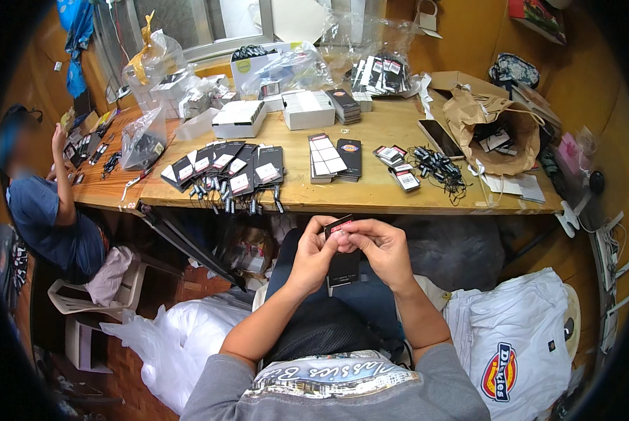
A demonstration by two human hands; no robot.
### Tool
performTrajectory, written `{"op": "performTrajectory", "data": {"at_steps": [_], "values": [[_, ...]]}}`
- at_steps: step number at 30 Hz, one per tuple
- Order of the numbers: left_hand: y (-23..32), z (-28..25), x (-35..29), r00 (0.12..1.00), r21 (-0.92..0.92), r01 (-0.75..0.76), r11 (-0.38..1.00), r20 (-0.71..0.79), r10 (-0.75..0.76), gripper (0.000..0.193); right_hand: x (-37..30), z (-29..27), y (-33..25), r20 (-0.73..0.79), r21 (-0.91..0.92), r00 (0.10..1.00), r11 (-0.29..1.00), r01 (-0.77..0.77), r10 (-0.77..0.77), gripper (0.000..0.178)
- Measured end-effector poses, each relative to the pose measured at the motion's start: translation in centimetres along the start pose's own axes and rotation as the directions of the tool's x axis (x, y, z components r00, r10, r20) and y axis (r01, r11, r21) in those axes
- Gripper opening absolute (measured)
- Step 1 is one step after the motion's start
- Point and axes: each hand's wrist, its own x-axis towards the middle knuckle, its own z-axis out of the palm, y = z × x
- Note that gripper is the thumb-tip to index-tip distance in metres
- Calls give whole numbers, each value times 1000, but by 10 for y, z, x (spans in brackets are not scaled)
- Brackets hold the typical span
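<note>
Both my hands are raised over my lap, just in front of the table edge. My left hand (313,258) and my right hand (383,251) pinch a small black hang tag with a red strip (340,224) between their fingertips. Below the fingers hangs a longer black card tag (343,269); whether a cord joins the two is hidden by my fingers. On the table ahead, a stack of white-backed tags (325,158) stands beside a stack of black tags (349,158). To the right lie small labelled tags (399,167) and a tangle of black cords (441,172).
Fanned black tags with cords (227,168) cover the table's left part. White boxes (239,118), plastic bags and a paper bag (493,126) stand farther back; a phone (440,138) lies by the paper bag. Another person (51,203) sits at left. White shirts (507,337) lie at right.
</note>
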Motion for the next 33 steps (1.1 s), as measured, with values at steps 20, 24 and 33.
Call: {"op": "performTrajectory", "data": {"at_steps": [20,24,33], "values": [[21,5,-8,892,714,-333,615,27,452,24,-3,3,-6,-170,-199,985,980,-5,-30,6],[23,2,-4,819,752,-493,437,233,524,25,-3,1,-6,-131,-206,991,979,-15,-13,5],[33,0,-6,897,710,-442,548,350,271,43,0,-2,0,-160,-193,987,981,-22,-10,5]]}}
